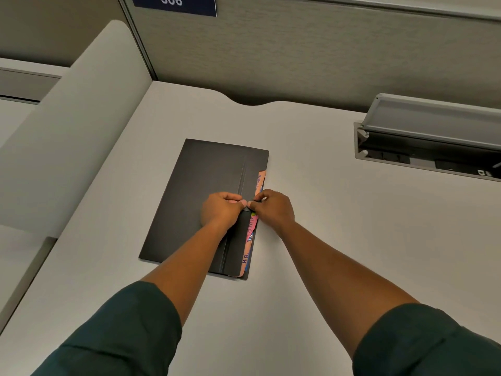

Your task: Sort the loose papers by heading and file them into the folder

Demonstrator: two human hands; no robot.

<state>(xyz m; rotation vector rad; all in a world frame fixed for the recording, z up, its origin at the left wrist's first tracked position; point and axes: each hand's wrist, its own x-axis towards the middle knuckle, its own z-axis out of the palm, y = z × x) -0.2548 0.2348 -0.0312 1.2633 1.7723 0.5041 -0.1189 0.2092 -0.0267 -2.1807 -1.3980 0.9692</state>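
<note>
A black folder [200, 191] lies closed on the white desk [325, 226]. Coloured papers [250, 232], orange, pink and blue with handwritten headings, stick out along its right edge. My left hand [221, 211] rests on the cover near that edge, fingers curled, thumb pressing the flap. My right hand [273, 207] meets it from the right, pinching the flap's edge over the papers. The thumbs of both hands touch. What sits under the fingers is hidden.
An open cable tray [428, 147] with a raised grey lid is set into the desk at the right. Partition walls [311, 55] stand behind the desk and a rounded divider [73, 131] at the left. A sign reading 306 [173, 2] hangs above.
</note>
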